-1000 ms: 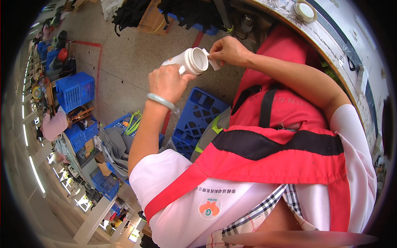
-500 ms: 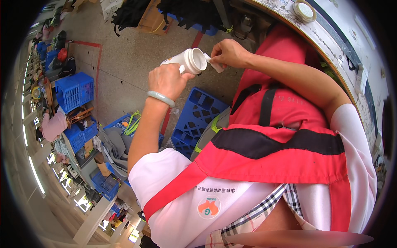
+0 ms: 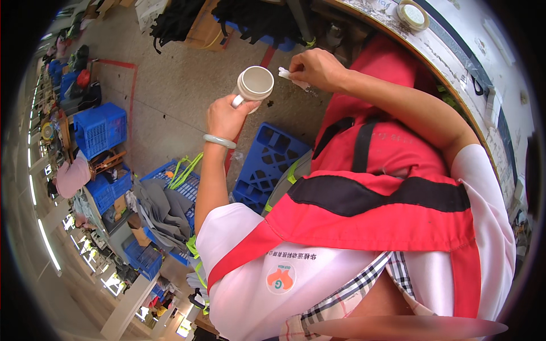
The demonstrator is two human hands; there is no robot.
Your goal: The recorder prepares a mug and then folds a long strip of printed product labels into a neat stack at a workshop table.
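I'm holding the mug (image 3: 256,83), probably stiff and slick, by its handle (image 3: 237,101), the surest place, in my left grip (image 3: 225,117), while my right grip (image 3: 318,68) is pinching what looks like tissue (image 3: 293,79).

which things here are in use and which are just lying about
In use:
- mug, held in the left hand
- white tissue-like piece, pinched in the right hand

Lying about:
- blue crate
- grey pieces
- yellow-green strip
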